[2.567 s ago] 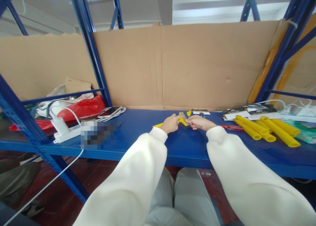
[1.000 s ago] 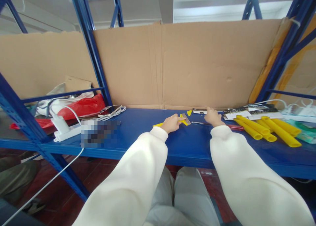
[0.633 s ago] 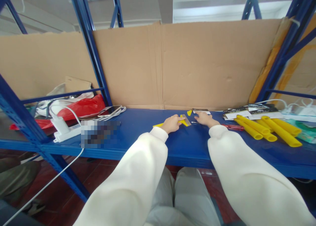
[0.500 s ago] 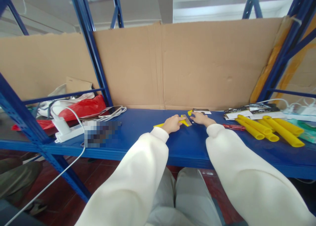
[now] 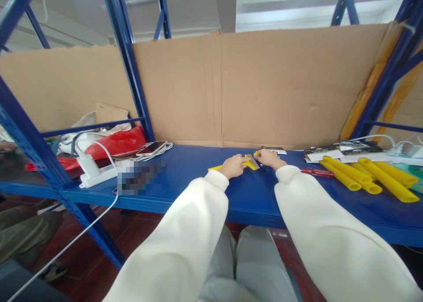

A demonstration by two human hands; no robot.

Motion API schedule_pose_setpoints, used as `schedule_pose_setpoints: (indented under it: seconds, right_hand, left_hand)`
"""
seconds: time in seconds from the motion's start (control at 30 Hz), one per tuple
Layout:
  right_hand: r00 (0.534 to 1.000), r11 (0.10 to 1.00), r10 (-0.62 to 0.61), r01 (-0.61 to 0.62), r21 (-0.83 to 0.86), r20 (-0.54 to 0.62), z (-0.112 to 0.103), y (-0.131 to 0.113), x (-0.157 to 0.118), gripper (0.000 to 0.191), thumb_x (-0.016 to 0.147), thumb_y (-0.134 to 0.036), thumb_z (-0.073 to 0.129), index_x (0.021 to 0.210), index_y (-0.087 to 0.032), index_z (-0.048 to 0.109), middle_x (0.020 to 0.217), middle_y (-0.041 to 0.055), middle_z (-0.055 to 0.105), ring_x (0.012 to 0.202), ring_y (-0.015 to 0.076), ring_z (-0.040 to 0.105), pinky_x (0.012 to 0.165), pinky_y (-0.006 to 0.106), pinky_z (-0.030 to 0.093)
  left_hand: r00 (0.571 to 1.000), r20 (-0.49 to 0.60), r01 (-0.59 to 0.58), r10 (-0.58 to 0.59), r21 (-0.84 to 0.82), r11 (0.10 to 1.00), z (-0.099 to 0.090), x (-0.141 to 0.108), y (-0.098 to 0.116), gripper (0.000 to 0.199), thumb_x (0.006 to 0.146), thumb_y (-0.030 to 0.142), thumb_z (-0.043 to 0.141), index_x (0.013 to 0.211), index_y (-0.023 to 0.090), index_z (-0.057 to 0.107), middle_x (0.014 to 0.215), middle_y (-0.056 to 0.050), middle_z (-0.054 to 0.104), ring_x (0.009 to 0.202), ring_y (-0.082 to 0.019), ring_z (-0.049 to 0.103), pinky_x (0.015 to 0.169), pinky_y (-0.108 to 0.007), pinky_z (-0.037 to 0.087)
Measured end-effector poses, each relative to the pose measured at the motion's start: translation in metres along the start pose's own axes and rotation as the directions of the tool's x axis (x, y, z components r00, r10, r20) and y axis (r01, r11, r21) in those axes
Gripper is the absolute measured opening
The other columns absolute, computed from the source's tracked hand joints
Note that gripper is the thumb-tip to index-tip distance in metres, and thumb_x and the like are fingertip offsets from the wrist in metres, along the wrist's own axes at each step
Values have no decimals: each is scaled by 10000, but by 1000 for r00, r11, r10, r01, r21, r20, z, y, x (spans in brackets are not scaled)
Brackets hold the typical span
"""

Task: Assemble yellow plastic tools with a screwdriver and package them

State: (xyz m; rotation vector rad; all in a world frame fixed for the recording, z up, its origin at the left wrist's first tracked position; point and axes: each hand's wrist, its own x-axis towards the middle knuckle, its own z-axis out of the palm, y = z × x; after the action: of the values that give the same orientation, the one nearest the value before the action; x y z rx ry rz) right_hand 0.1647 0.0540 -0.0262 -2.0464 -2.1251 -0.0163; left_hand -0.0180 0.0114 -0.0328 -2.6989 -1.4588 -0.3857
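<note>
My left hand point(image 5: 232, 166) is closed round the yellow handle of a scraper point(image 5: 253, 162), whose flat metal blade points to the right, low over the blue shelf point(image 5: 194, 161). The handle's end sticks out on the left of that hand. Just right of the blade, my right hand point(image 5: 271, 160) has its fingers closed at a small yellow piece point(image 5: 255, 153), mostly covered by the fingertips. Small dark and shiny bits by these fingers are too small to name. Behind the right hand lies a black-and-white card point(image 5: 274, 150).
Several yellow tubes point(image 5: 390, 178), a red-handled tool point(image 5: 317, 173) and black-and-white packets point(image 5: 360, 153) lie to the right. On the left are a phone point(image 5: 152, 148), a white power strip point(image 5: 99, 177) and a red bag point(image 5: 120, 142). A cardboard sheet point(image 5: 280, 86) stands behind.
My right fingers have come onto the small yellow piece, which showed more fully beside them before. My left hand keeps its hold on the scraper. The whole view has shifted slightly.
</note>
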Motion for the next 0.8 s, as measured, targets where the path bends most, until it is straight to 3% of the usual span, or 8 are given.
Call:
schedule_pose_setpoints:
  seconds: [0.1, 0.2, 0.37, 0.67, 0.8]
  right_hand:
    - [999, 999, 18, -16, 32, -43, 2, 1, 0, 272, 917, -334, 596, 1111, -187, 720, 1102, 130, 760, 1067, 252, 695, 862, 316, 490]
    - [998, 1000, 14, -13, 25, -54, 6, 3, 3, 280, 862, -309, 679, 1086, -150, 734, 1094, 145, 760, 1012, 230, 708, 760, 254, 479]
    - [1000, 1000, -21, 21, -20, -3, 6, 4, 4, 196, 874, -224, 659, 972, -95, 769, 985, 170, 770, 939, 228, 722, 740, 247, 468]
    - [994, 992, -86, 79, -94, -71, 4, 4, -2, 288, 854, -73, 585, 1109, -92, 717, 1132, 211, 743, 1049, 254, 705, 804, 252, 478]
    - [996, 994, -40, 32, -100, -79, 5, 5, -3, 311, 830, -75, 603, 1118, -86, 721, 1117, 225, 743, 1053, 274, 709, 816, 273, 494]
  left_hand:
    - [1000, -9, -3, 3, -5, 1000, 1, 1, -1, 469, 979, 257, 485, 1435, 323, 570, 1256, -68, 624, 1163, -230, 637, 987, -300, 493]
    - [1000, -18, -2, 2, -8, 1000, 2, 1, -2, 467, 979, 266, 488, 1435, 320, 570, 1258, -69, 623, 1156, -227, 640, 991, -297, 491]
    - [1000, -19, -9, 8, -16, 1000, 3, 2, -3, 465, 981, 259, 486, 1436, 302, 573, 1259, -79, 625, 1136, -236, 651, 990, -314, 496]
    - [999, -28, -25, 25, -12, 1000, 5, 3, -4, 462, 979, 238, 489, 1428, 299, 582, 1237, -79, 631, 1141, -240, 650, 995, -321, 493]
    - [999, -33, -23, 23, -14, 1000, 5, 3, -4, 458, 978, 253, 497, 1426, 299, 583, 1236, -75, 632, 1136, -230, 649, 991, -308, 492]
